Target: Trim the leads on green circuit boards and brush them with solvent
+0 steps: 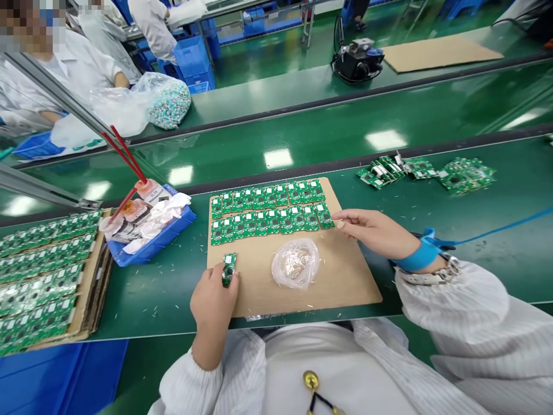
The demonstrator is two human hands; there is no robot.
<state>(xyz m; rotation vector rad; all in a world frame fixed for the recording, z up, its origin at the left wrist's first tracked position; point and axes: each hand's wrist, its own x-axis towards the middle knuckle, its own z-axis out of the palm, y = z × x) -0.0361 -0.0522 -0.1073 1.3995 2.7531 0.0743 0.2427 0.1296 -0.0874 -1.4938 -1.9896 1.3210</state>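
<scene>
My left hand [213,297] is shut on a small green circuit board [228,269], holding it over the lower left corner of a brown cardboard sheet [345,276]. Two rows of green circuit boards [268,210] lie on that sheet. My right hand [375,233] is open and holds nothing, its fingertips close to the right end of the lower row. A clear plastic bag of small metallic parts [296,263] sits on the sheet between my hands. A blue strap [425,251] circles my right wrist.
To the left, a blue tray [151,242] holds bottles and white cloths, beside a cardboard box of packed green boards [43,276]. Loose boards [466,174] lie at right on the green bench. A white-coated co-worker [78,75] sits beyond the bench at upper left.
</scene>
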